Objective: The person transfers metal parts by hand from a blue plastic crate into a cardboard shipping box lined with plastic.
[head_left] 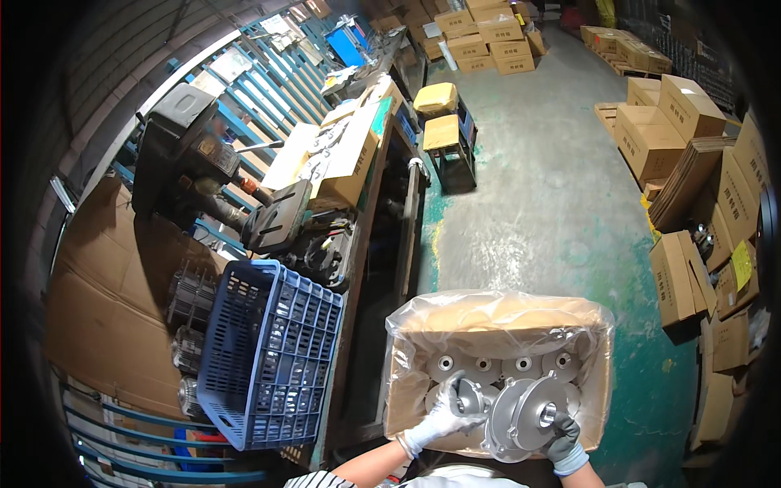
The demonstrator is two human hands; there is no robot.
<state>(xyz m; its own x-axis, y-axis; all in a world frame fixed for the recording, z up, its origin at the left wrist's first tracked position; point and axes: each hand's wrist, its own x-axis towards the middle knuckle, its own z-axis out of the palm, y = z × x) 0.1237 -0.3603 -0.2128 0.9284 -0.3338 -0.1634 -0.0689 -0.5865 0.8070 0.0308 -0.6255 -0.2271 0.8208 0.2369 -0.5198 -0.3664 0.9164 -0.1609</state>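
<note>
Both my hands wear gloves and work over a cardboard box point(604, 366) lined with clear plastic. In my right hand point(565, 443) is a large round metal end cover point(527, 413), with small lugs on its rim; the fingers close at its central hub. It is tilted, and another disc-shaped cover shows right behind it. My left hand point(446, 419) has its fingers closed on a smaller-looking metal cover point(469, 397) beside it, partly hidden by the glove. Beneath, several like metal covers point(523, 365) with round centre holes lie in rows inside the box.
At left, a blue plastic crate point(297, 358) stands on the workbench beside a dark machine point(191, 159). An open carton of parts point(346, 159) sits further along. Two stools point(443, 134) stand beyond the box. Cardboard boxes point(651, 138) and flattened cartons point(687, 183) line the right side.
</note>
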